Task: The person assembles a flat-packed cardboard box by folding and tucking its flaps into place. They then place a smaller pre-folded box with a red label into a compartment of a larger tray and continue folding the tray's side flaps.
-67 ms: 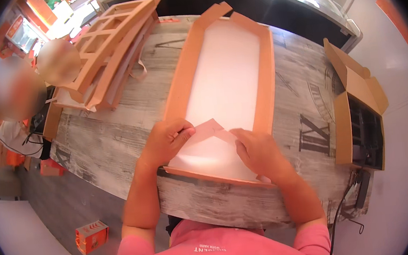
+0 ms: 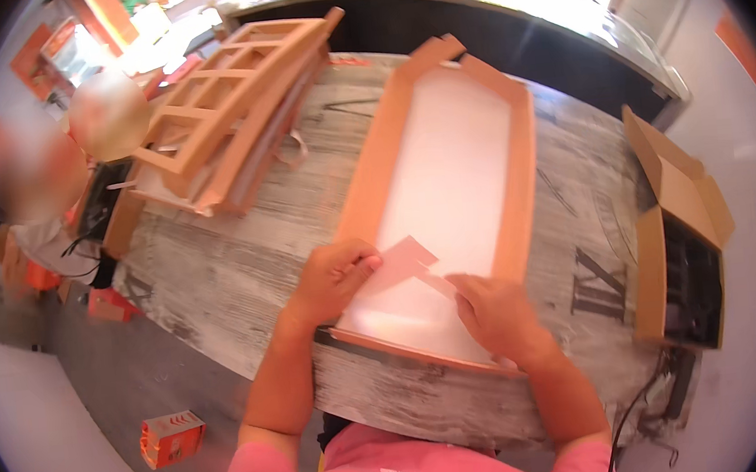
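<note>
The tabletop (image 2: 244, 258) carries a long cardboard tray (image 2: 522, 167), running from its near edge toward the far edge; the long sides look folded up, but the near end seems unfinished. Stacked cardboard frames (image 2: 252, 104) lie toward the far left corner, an open box (image 2: 646, 274) by the right edge. The left hand (image 2: 337, 281) pinches a pinkish flap (image 2: 399, 266) over the tray's near end; the right hand (image 2: 499, 315), nearly closed, grips its narrow strip (image 2: 440, 282). Dark numeral-like figures mark the tabletop; small white lettering shows on the pink shirt (image 2: 355, 466).
</note>
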`<state>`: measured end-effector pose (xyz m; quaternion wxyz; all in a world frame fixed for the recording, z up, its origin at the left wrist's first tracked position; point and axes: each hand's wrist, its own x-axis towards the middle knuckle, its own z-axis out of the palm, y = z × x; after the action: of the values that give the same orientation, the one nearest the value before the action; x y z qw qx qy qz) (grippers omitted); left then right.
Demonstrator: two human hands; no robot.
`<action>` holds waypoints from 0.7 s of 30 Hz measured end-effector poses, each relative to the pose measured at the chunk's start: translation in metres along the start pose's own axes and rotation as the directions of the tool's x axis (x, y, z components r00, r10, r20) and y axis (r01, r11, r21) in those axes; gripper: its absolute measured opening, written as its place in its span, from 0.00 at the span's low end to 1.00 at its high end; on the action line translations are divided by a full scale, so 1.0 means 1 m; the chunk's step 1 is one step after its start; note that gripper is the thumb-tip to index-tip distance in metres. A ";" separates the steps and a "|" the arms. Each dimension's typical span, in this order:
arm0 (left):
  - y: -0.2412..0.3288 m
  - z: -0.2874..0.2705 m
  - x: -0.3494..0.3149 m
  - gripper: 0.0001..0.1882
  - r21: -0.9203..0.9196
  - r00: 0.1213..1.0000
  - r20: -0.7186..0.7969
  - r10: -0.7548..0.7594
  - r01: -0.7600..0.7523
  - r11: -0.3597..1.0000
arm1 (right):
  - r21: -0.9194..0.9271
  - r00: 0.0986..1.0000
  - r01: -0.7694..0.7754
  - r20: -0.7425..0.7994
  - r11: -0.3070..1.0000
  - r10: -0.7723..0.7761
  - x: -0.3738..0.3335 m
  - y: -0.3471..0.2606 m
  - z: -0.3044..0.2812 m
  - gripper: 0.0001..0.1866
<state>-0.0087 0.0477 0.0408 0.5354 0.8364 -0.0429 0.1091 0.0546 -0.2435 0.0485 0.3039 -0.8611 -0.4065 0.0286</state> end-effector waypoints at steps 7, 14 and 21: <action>-0.005 -0.002 0.011 0.13 0.072 1.000 -0.023 -0.018 0.019 0.997 | -0.021 1.000 0.026 -0.009 0.999 -0.026 -0.005 -0.003 -0.007 0.15; -0.029 -0.019 0.007 0.26 -0.078 0.988 -0.008 -0.154 0.153 0.985 | 0.033 0.996 -0.010 0.093 0.999 0.007 -0.011 0.010 -0.025 0.18; -0.074 -0.027 0.006 0.38 -0.709 0.922 0.041 -0.384 0.298 0.639 | 0.700 0.868 -0.491 0.342 0.519 0.359 -0.023 0.055 -0.070 0.21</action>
<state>0.0079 0.1032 -0.0124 0.8251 0.5538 0.1080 0.0289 0.0974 -0.3217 0.0710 0.5911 -0.7158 -0.1535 0.3386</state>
